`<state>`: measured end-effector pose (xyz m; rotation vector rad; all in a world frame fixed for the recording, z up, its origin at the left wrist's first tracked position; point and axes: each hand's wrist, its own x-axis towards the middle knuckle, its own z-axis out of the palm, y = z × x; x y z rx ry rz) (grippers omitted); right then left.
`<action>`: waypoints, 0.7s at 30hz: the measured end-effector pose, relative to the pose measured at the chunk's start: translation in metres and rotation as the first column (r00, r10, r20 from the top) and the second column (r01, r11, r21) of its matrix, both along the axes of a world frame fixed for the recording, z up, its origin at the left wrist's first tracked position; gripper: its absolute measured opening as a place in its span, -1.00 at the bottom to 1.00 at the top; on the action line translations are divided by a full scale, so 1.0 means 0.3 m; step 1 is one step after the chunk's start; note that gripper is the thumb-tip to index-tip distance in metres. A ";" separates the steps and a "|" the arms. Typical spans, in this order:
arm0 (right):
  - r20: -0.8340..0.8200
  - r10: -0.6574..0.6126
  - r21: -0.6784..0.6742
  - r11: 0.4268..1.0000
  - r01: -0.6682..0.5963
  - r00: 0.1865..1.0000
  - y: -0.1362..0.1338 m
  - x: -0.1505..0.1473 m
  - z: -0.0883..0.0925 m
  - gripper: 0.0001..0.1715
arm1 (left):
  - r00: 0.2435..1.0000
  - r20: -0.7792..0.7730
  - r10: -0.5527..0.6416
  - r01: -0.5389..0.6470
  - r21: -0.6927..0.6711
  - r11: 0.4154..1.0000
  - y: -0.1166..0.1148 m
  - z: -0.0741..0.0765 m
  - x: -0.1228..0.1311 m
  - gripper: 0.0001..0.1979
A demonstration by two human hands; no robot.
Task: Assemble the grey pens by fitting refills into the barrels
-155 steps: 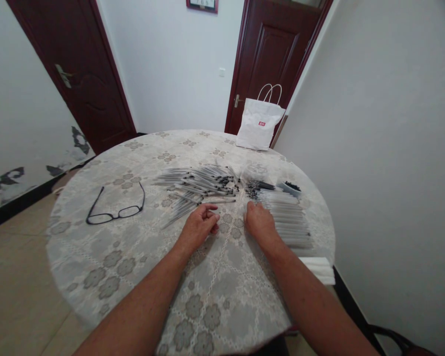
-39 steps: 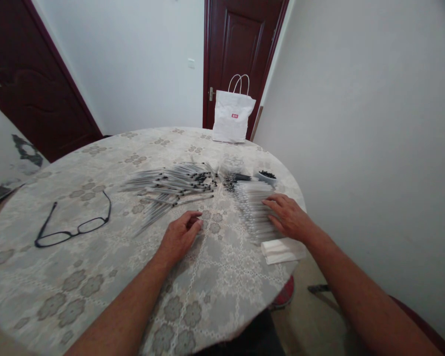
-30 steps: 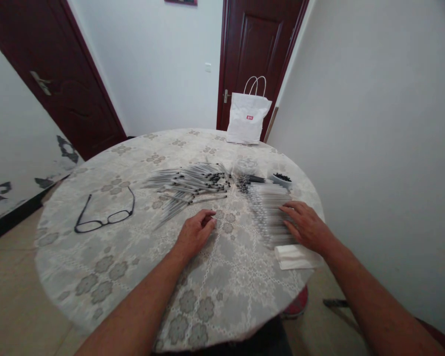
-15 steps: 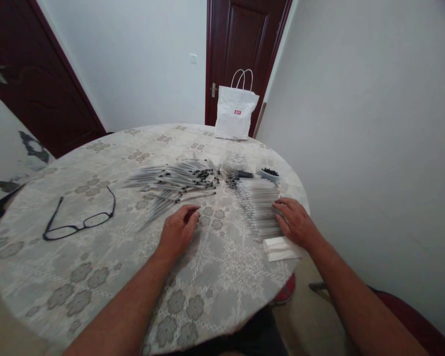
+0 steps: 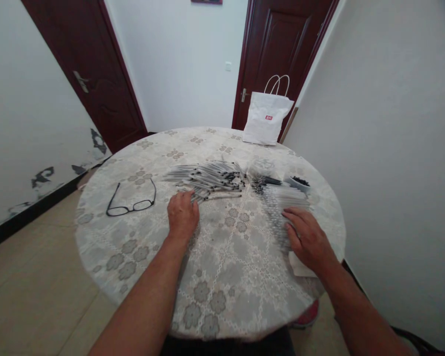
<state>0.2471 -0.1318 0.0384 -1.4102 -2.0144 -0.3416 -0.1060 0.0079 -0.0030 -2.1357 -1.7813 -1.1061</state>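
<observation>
Left hand [image 5: 183, 215] is sitting palm-down at the near-left end of the rods [image 5: 213, 175], knuckles up, fingers curling over the nearest ones. Fingertips are partly hiding, so can't say if it's gripping any. Rods are lying in a loose, messy heap mid-table, mostly slanting, dark ends mainly pointing right.

Right hand [image 5: 309, 237] is lying over the right part of the tubes [image 5: 282, 198], fingers and thumb standing apart, not closing around anything visible. Tubes are lying side by side in a stack, right of the rods and well apart from the left hand.

Black parts [image 5: 267, 181] are lying just beyond the tubes; bowl [image 5: 300, 187] is holding small black pieces [image 5: 300, 179] nearby. White pad [image 5: 299, 265] is showing partly under the right hand. Glasses [image 5: 130, 209] are lying open, left of the rods.
</observation>
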 end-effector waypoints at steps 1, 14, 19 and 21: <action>-0.025 0.036 -0.014 0.999 -0.037 0.999 0.007 -0.050 0.014 -0.63 | 1.000 -0.028 0.009 -0.010 -0.024 1.000 0.000 -0.007 -0.001 -0.66; 0.167 -0.160 -0.445 0.868 0.220 0.973 0.408 -0.492 -0.056 -0.44 | 0.998 -0.033 -0.053 0.051 -0.033 0.998 -0.008 -0.009 0.025 -0.76; 0.264 -0.216 -0.409 0.858 0.311 0.940 0.436 -0.489 -0.101 -0.49 | 0.989 0.017 -0.148 0.147 0.019 0.989 -0.005 -0.017 0.041 -0.79; 0.286 -0.243 -0.427 0.834 0.350 0.927 0.444 -0.486 -0.107 -0.58 | 0.982 0.036 -0.186 0.185 0.033 0.982 -0.006 -0.020 0.048 -0.80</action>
